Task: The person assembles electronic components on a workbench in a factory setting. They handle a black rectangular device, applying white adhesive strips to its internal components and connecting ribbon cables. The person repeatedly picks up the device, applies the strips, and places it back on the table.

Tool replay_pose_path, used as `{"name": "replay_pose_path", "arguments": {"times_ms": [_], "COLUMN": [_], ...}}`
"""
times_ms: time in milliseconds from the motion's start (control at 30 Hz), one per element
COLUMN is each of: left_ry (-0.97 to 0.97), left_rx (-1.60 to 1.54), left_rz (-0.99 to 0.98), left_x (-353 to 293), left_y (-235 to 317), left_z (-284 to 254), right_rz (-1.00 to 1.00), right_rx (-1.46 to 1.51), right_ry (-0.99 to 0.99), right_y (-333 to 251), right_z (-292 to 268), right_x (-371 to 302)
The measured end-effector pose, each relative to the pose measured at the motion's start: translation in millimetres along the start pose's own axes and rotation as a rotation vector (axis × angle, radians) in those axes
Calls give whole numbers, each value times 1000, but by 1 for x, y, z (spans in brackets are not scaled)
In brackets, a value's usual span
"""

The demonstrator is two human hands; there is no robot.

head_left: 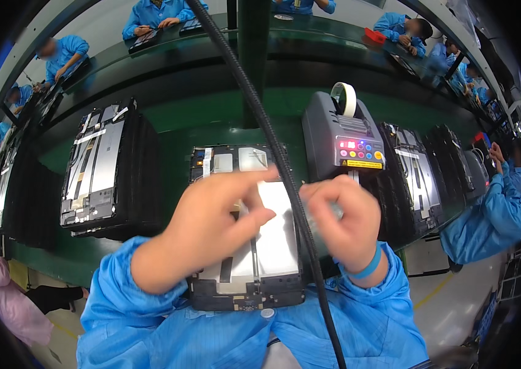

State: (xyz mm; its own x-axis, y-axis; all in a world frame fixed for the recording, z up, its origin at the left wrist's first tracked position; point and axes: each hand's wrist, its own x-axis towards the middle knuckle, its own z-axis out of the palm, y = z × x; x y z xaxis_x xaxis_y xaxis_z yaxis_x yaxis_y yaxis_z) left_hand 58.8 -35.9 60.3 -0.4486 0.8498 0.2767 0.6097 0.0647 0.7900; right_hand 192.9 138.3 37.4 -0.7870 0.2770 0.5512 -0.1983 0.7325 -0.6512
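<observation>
An opened tablet [260, 246] with its silver inner plate showing lies on the green bench straight in front of me. My left hand [211, 224] hovers over it, forefinger stretched toward the top of the plate and thumb pressed near its middle. My right hand [343, 218] is curled to the right of the tablet, below the grey tape dispenser [340, 138]. Its fingertips pinch a small clear strip that looks like tape; the strip is blurred. A black cable [272, 147] hangs across the view between both hands.
A stack of opened tablets in black trays [97, 169] stands to the left, another stack [417, 178] to the right of the dispenser. Several people in blue coats sit along the far side of the green bench [199, 92], and one [494, 209] sits at my right.
</observation>
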Motion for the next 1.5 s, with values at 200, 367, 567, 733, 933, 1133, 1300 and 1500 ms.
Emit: {"name": "replay_pose_path", "arguments": {"times_ms": [200, 367, 567, 733, 933, 1133, 1300, 1500], "left_ry": [-171, -210, -127, -104, -83, -83, -97, -100], "left_rx": [555, 540, 526, 559, 748, 670, 550, 442], "left_rz": [271, 321, 311, 376, 444, 423, 346, 217], "left_x": [57, 61, 49, 47, 48, 47, 51, 60], "left_y": [-28, -42, -48, -50, -45, -61, -67, -73], "left_z": [21, 9, 4, 2, 0, -4, -4, 1], "right_rz": [470, 466, 327, 470, 425, 305, 173, 149], "right_rx": [758, 675, 157, 261, 226, 93, -130, -175], "right_ry": [65, -16, -64, -250, -233, -468, -696, -708], "right_y": [50, 54, 70, 75, 74, 47, 60, 66], "right_z": [10, 10, 36, 41, 36, 6, 18, 22], "right_x": [11, 14, 43, 57, 57, 75, 90, 93]}}
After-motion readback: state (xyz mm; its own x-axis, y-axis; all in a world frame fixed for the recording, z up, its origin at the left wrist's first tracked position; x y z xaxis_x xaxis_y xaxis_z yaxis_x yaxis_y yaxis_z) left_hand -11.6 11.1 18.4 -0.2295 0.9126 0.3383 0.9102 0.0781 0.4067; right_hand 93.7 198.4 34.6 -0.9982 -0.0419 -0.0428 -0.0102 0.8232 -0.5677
